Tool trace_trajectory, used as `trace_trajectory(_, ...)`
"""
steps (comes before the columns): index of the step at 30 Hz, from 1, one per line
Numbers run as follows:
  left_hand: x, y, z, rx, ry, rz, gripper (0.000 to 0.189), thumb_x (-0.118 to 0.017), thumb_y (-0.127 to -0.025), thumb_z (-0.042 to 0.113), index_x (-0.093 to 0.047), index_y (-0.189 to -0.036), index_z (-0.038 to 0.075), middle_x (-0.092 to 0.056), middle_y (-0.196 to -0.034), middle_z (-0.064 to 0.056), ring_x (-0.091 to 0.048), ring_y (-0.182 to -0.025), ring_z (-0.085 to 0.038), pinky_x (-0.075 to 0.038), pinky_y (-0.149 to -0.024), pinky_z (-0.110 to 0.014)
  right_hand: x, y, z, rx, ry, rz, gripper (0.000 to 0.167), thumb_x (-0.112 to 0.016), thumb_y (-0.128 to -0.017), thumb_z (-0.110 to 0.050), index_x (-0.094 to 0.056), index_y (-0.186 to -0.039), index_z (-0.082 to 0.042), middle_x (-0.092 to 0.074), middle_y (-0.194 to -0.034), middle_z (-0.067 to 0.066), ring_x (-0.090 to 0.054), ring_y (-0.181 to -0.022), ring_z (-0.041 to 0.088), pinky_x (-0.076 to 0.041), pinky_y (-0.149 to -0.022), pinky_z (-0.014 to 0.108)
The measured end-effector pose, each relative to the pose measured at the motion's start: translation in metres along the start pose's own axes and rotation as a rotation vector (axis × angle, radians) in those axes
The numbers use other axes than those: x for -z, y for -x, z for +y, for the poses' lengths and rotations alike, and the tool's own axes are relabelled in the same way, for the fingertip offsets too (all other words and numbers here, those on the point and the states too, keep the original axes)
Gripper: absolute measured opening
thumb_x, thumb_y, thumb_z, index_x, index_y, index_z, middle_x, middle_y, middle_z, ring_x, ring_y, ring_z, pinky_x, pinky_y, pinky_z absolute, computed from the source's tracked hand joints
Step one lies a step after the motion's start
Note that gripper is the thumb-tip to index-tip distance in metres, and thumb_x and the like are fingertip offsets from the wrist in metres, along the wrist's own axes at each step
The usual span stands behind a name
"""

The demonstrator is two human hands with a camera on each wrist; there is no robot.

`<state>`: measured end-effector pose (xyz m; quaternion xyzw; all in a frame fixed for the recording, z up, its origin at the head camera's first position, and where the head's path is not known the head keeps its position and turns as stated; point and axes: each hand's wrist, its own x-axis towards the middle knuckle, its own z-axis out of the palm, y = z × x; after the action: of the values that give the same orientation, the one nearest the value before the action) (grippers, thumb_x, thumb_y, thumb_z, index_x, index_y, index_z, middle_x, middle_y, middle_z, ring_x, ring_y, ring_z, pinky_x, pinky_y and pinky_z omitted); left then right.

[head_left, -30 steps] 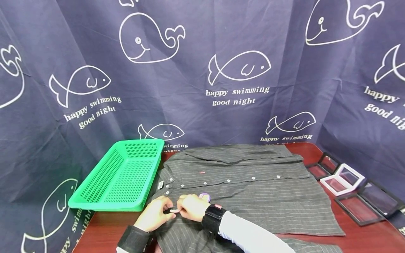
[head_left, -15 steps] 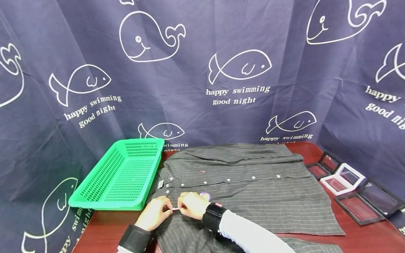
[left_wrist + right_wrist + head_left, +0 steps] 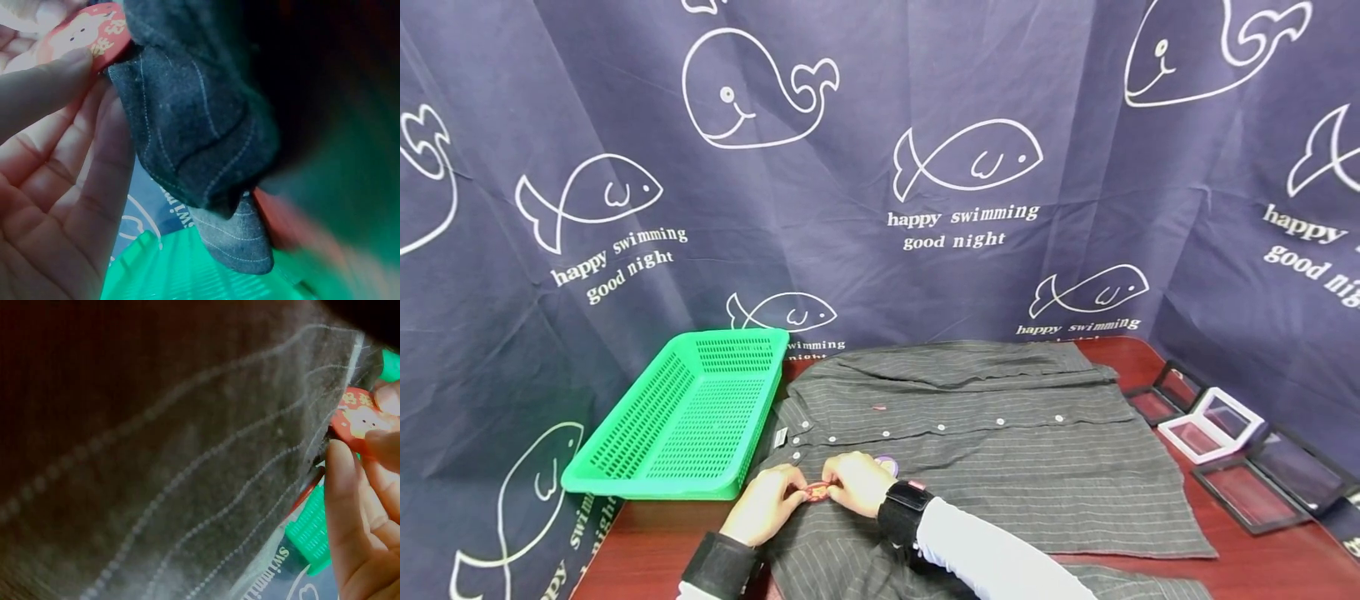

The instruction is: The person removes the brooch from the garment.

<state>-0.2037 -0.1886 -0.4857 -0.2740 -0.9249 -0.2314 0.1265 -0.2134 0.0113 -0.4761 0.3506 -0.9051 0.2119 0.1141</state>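
Note:
A round red button badge (image 3: 817, 492) with yellow characters is held between both hands over the dark striped shirt (image 3: 1015, 467). My left hand (image 3: 766, 505) pinches its left edge, and in the left wrist view the thumb lies across the printed face of the badge (image 3: 84, 37). On the opposite edge, my right hand (image 3: 859, 485) grips with thumb and fingers. Shirt cloth (image 3: 181, 112) hangs right beside the badge in the left wrist view. The back of the badge is hidden. A purple round badge (image 3: 888, 464) sits on the shirt, partly behind the right hand.
A green plastic basket (image 3: 700, 417) stands at the table's left. Several hinged frames lie open along the right edge, among them a white frame (image 3: 1212, 425) and a large black frame (image 3: 1255, 500). A dark blue printed curtain (image 3: 850, 208) hangs behind the table.
The red badge has turned from nearly edge-on, so its printed face now shows in the head view. Both hands remain close together in almost the same place on the shirt.

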Motion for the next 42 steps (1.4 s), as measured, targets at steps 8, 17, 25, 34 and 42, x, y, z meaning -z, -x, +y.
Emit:
trace_trajectory(8,0.0,0.002,0.0,0.052,-0.018,0.011,0.018,-0.077,-0.077,0.009,-0.062,-0.074,0.019,-0.061,-0.076,0.006,-0.059,-0.071,-0.009,-0.047,-0.063,-0.027,-0.005,-0.004,0.0,-0.013,-0.038,0.025,0.007,-0.072,-0.075,-0.007,-0.067,-0.077,-0.011,-0.069,-0.07,-0.004,-0.06,-0.063,0.006,-0.043,-0.058,0.015)
trace_trajectory(17,-0.004,-0.001,0.006,0.096,-0.043,0.092,0.02,-0.078,-0.076,0.007,-0.06,-0.075,0.016,-0.06,-0.077,0.004,-0.059,-0.072,-0.012,-0.048,-0.064,-0.029,0.002,-0.011,0.001,-0.198,-0.258,-0.075,0.007,-0.07,-0.074,0.0,-0.067,-0.074,-0.006,-0.069,-0.06,0.001,-0.048,-0.049,-0.006,-0.036,-0.05,0.008)
trace_trajectory(25,-0.014,0.002,0.006,0.049,-0.093,0.092,0.024,-0.081,-0.075,0.016,-0.065,-0.092,0.009,-0.066,-0.091,-0.002,-0.065,-0.087,-0.019,-0.053,-0.078,-0.035,0.009,-0.009,0.0,-0.272,-0.375,-0.105,0.007,-0.065,-0.076,0.006,-0.067,-0.076,-0.001,-0.068,-0.057,0.006,-0.044,-0.044,-0.007,-0.035,-0.044,0.01)
trace_trajectory(34,-0.014,0.006,0.01,0.041,-0.083,-0.069,0.04,-0.081,-0.075,0.02,-0.064,-0.108,0.004,-0.067,-0.105,-0.008,-0.066,-0.098,-0.023,-0.052,-0.086,-0.041,0.009,-0.007,0.001,-0.296,-0.475,-0.139,0.01,-0.062,-0.076,0.011,-0.066,-0.073,0.002,-0.069,-0.06,0.011,-0.055,-0.046,0.001,-0.043,-0.043,0.012)
trace_trajectory(42,-0.007,0.008,0.018,0.083,-0.06,-0.145,0.047,-0.081,-0.072,0.02,-0.066,-0.112,0.0,-0.065,-0.121,-0.022,-0.064,-0.113,-0.035,-0.049,-0.095,-0.049,0.005,-0.007,0.002,-0.321,-0.482,-0.17,0.013,-0.062,-0.076,0.012,-0.066,-0.069,0.001,-0.067,-0.057,0.01,-0.052,-0.043,-0.001,-0.044,-0.043,0.012)
